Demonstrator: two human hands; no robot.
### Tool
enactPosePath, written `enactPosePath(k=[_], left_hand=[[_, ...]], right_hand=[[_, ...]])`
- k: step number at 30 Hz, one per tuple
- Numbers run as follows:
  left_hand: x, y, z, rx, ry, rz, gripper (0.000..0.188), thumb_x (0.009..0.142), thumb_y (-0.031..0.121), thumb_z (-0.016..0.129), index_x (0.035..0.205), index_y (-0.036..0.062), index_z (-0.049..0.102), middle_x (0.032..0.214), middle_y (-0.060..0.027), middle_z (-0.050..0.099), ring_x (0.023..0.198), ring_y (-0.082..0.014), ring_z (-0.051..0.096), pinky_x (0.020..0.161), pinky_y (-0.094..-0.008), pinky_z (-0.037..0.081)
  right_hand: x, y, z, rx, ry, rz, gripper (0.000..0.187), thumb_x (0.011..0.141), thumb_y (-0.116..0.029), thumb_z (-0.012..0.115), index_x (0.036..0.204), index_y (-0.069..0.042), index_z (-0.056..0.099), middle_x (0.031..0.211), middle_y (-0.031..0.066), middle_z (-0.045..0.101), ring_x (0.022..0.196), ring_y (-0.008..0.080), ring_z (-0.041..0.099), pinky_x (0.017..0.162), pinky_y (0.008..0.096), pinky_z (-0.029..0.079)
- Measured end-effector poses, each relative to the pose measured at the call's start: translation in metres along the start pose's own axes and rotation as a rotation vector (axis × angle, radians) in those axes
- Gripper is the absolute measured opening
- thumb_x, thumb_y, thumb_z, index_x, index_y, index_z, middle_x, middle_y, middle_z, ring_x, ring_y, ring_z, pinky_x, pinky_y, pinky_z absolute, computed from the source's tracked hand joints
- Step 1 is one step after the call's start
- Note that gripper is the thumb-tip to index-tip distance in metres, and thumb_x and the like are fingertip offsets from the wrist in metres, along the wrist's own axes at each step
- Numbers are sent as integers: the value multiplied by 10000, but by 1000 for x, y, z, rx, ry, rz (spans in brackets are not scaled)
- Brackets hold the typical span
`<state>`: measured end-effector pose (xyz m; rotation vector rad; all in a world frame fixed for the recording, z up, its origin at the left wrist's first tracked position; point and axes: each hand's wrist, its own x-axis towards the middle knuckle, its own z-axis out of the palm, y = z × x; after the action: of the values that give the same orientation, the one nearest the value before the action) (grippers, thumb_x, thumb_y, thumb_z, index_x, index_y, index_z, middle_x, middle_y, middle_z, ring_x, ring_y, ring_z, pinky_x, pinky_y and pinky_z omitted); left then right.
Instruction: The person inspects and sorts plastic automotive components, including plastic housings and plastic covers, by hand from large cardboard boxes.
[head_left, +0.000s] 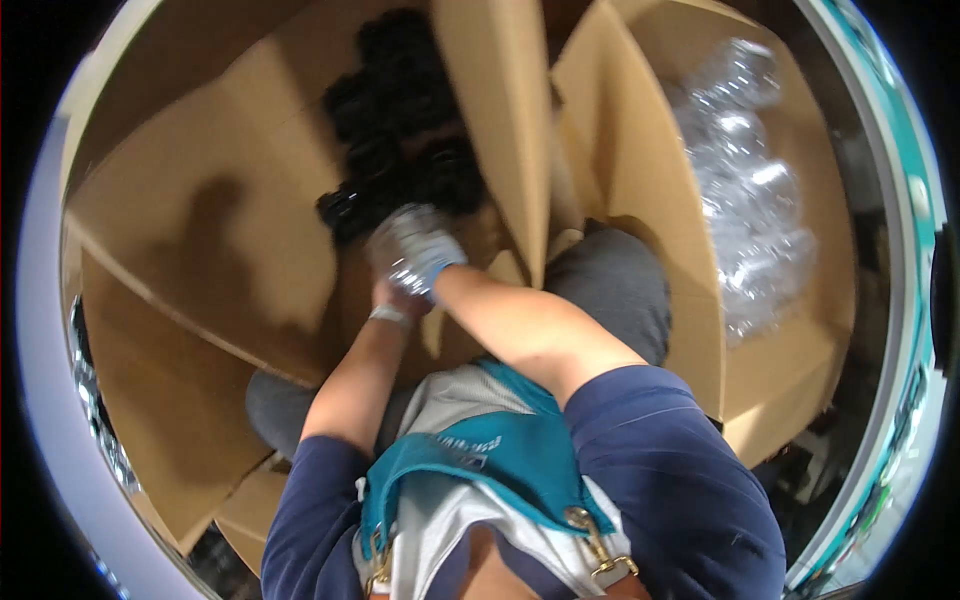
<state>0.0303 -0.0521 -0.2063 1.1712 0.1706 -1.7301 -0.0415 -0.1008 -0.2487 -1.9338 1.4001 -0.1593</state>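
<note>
Holding perhaps a clear container near carton edge.

Wide fisheye view from the person's head, looking steeply down, close above the teal apron, facing between the side walls of the left cardboard box

Left hand partly hidden behind a blurred clear container, right hand blurred, black items indistinct in shadow.
</note>
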Motion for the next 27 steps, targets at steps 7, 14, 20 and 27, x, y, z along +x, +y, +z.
enactPosePath(k=[7,14,20,27], left_hand=[[90,-34,-44,-103,-123,-173,724,873,652,296,1367,133,398,1418,-70,394,1318,-281,330,1099,-467,210],[111,-25,-70,457,-111,-164,661,883,559,469,1355,102,405,1343,-91,474,1180,-256,473,1022,-394,343],[125,-14,-90,385,-60,-97,578,904,471,464,1364,129,390,1367,-104,449,1229,-235,437,1049,-362,295],[73,-1,-64,559,100,59,471,902,390,474,1291,125,457,1337,-66,477,1196,-202,468,947,-285,342]], right_hand=[[-2,41,-34,1061,82,915,696,820,-589,527,1254,-45,514,1219,154,565,1118,277,542,971,399,405],[-14,-40,-70,597,-179,730,666,826,-509,506,1257,-1,497,1299,254,471,1232,331,452,1019,400,366],[-167,-91,-219,427,550,-578,608,741,-327,698,1208,14,511,1251,237,486,1184,377,464,997,427,380],[-237,194,-387,-441,1237,-48,561,758,-363,701,1152,5,548,1143,183,574,1028,320,559,935,398,413]])
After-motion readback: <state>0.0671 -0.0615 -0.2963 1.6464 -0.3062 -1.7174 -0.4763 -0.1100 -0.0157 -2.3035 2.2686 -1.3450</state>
